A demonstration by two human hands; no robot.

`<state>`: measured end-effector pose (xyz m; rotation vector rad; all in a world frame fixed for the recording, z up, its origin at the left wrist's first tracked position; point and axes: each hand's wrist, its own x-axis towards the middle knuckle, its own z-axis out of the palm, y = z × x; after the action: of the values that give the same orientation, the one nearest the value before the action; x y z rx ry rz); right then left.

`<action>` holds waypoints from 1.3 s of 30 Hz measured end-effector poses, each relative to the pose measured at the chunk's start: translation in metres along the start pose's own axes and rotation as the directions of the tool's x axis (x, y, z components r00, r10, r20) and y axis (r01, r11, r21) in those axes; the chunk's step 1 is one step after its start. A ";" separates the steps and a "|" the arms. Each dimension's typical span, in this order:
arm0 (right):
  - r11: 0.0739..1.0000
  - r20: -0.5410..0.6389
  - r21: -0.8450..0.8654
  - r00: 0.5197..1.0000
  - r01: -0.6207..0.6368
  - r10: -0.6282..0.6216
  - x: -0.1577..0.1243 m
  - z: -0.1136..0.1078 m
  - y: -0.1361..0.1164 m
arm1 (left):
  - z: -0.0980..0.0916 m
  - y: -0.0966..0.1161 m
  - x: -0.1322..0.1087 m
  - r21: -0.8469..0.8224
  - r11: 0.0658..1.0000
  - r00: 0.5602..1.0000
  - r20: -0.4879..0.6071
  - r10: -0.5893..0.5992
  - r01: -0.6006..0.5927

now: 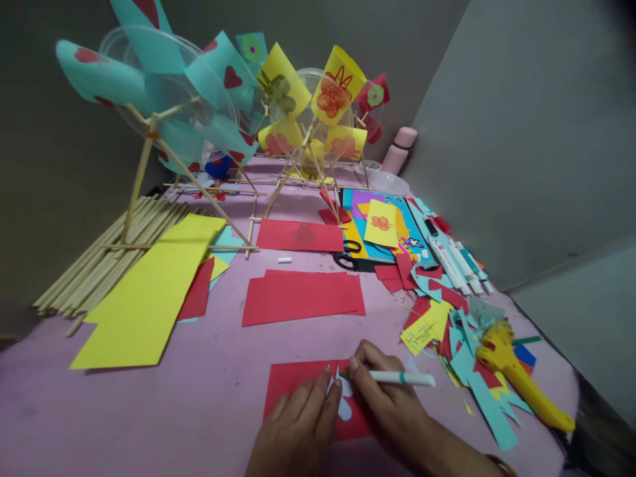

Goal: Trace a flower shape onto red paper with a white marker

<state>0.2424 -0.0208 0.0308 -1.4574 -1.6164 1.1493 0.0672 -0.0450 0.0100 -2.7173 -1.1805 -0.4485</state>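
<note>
My right hand (pixel 385 391) grips a white marker (pixel 405 378) with a green band, its tip at the upper edge of a small white paper cutout (pixel 344 409). The cutout lies on a red paper sheet (pixel 281 377) at the near edge of the table. With fingers stretched out flat, my left hand (pixel 301 414) presses on the cutout and the sheet, hiding part of both. Just beyond lie overlapping red strips (pixel 303 298). Farther back is another red strip (pixel 278 235) bearing a dark butterfly-like drawing.
Paper-and-stick wheels (pixel 218 73) stand at the back. Left are wooden sticks (pixel 114 248) and yellow sheets (pixel 144 298). Right are paper scraps (pixel 464 358), a yellow glue gun (pixel 527 377), several markers (pixel 450 265), scissors (pixel 346 260) and a yellow card (pixel 381 223). A pink bottle (pixel 399 152) stands behind.
</note>
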 end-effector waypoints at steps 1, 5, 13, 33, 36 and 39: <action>1.000 0.001 0.004 1.000 0.000 0.000 0.000 0.000 0.000 | 0.000 0.000 0.000 0.003 1.000 1.000 0.011 0.000 0.000; 1.000 0.006 0.016 1.000 0.001 -0.002 0.000 0.000 -0.002 | 0.002 0.000 -0.001 0.005 1.000 1.000 0.020 0.011 -0.011; 1.000 -0.006 0.001 1.000 0.012 -0.012 0.000 0.000 0.001 | -0.004 0.001 0.002 0.023 1.000 0.998 0.052 -0.019 0.018; 1.000 -0.010 0.005 1.000 0.009 -0.009 0.002 0.000 0.000 | -0.004 0.003 0.003 0.025 0.999 0.999 0.029 -0.037 0.037; 1.000 -0.014 0.000 1.000 0.014 -0.014 0.002 0.000 -0.001 | -0.004 0.003 0.003 0.022 0.999 0.999 0.026 -0.026 0.026; 1.000 -0.019 -0.001 1.000 0.004 -0.004 0.002 0.000 -0.002 | -0.004 0.003 0.003 0.028 0.999 0.999 0.029 -0.028 0.027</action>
<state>0.2410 -0.0187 0.0324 -1.4607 -1.6060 1.1294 0.0703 -0.0455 0.0147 -2.6963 -1.2230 -0.3939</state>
